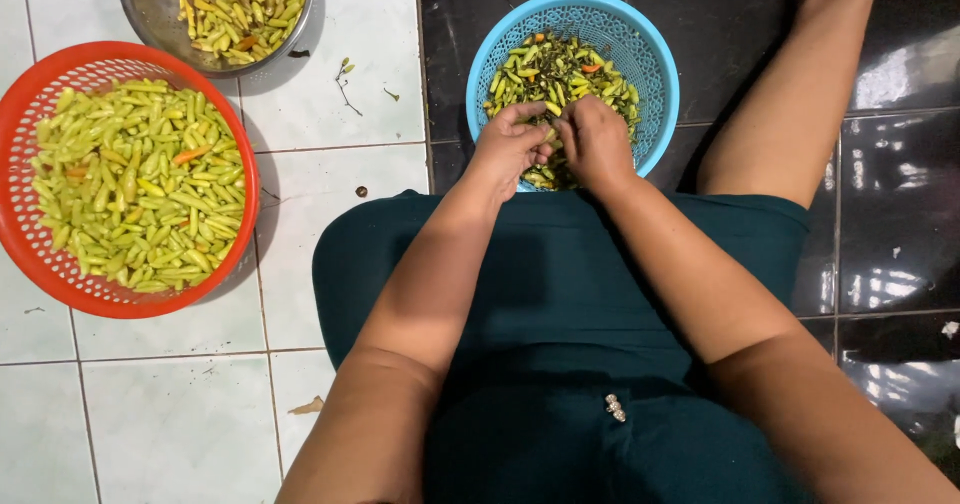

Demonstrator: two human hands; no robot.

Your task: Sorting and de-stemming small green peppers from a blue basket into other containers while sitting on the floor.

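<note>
At the far left a red basket (30, 179) sits on the white floor tiles (330, 94), heaped nearly to its rim with pale green chillies (135, 184), a few orange ones among them; they look bare of stems, so this seems to be the finished pile, and it is large. Just above it, at the top edge, a metal bowl (150, 9) holds more yellow-green chillies, partly cut off by the frame. A few loose stems (345, 79) lie on the white tiles between the bowl and the middle of the picture. Further right, a blue basket (655, 84) stands on the dark tiles just in front of the person's lap, and it holds a darker mix of green chillies and stems (560, 74); what is left to sort seems to be the smaller share. The left hand (510, 149) and the right hand (595, 144) meet over the near rim of this basket, fingers curled in and pinched close together on a small chilli (549, 136) held between them; how the tips grip it cannot be made out. The person sits on the floor in a dark green dress (560, 294), one bare leg (800, 84) stretched out to the right across glossy black tiles (890, 214) that mirror the room's light, with small pale scraps scattered there.
</note>
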